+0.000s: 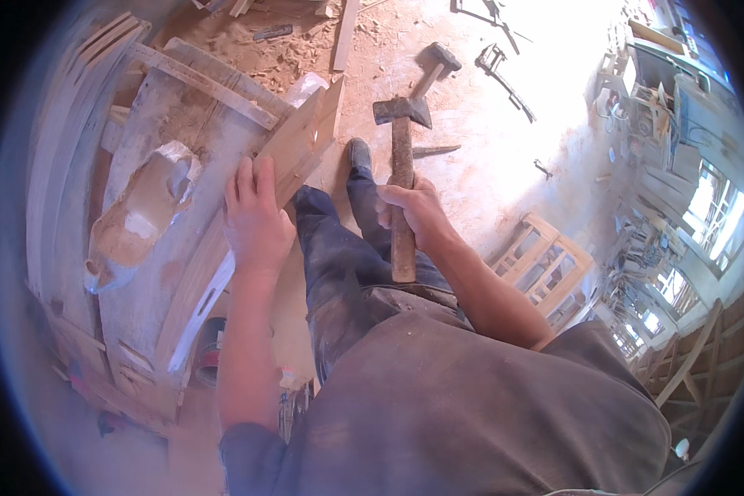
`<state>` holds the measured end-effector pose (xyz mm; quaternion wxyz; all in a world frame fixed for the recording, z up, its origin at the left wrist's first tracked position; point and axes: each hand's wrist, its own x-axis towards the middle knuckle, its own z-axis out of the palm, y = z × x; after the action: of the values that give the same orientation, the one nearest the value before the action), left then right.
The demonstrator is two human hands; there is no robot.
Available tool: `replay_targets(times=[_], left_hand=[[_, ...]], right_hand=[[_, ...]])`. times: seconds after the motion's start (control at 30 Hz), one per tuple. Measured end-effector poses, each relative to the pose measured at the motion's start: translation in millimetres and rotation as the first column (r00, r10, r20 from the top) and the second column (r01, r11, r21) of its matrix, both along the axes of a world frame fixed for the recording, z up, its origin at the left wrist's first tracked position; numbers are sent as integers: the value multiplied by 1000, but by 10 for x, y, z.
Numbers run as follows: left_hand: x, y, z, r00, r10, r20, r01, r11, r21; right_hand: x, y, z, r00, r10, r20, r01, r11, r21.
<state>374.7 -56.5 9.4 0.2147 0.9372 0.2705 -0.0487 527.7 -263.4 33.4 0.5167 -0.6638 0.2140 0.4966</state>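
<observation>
My right hand (413,211) grips the wooden handle of a hammer (402,157), its dark metal head pointing up and away above my leg. My left hand (256,217) lies flat, fingers together, on the edge of a wooden board (299,142) that leans against a worn wooden workbench (182,149). On the bench to the left of that hand rests a pale, roughly carved block of wood (140,217). My dark trousers and a shoe (359,155) show between the two hands.
A mallet (435,66) and metal clamps (503,76) lie on the sawdust-covered floor ahead. A slatted wooden frame (546,263) stands to the right, more furniture frames and machines beyond it. Planks lean at the far left.
</observation>
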Motion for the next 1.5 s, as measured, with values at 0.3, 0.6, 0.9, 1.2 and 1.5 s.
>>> replay_targets(times=[0.3, 0.6, 0.9, 1.2, 1.5], left_hand=[[-171, -381, -476, 997, -69, 23, 61, 965, 257], [-222, -495, -697, 994, -53, 100, 13, 931, 366], [-113, -196, -245, 998, -17, 54, 16, 999, 30], [179, 503, 160, 998, 70, -2, -67, 939, -337], [519, 281, -42, 996, 59, 68, -52, 994, -92]], right_hand=[[-31, 71, -181, 975, -171, -141, 170, 985, -19], [-170, 166, -51, 961, -150, -232, 139, 988, -65], [-154, 206, 94, 993, -23, -117, 8, 992, -130], [-3, 105, 59, 950, 219, 224, -202, 974, -98], [121, 224, -293, 674, 583, 452, -392, 802, -450]])
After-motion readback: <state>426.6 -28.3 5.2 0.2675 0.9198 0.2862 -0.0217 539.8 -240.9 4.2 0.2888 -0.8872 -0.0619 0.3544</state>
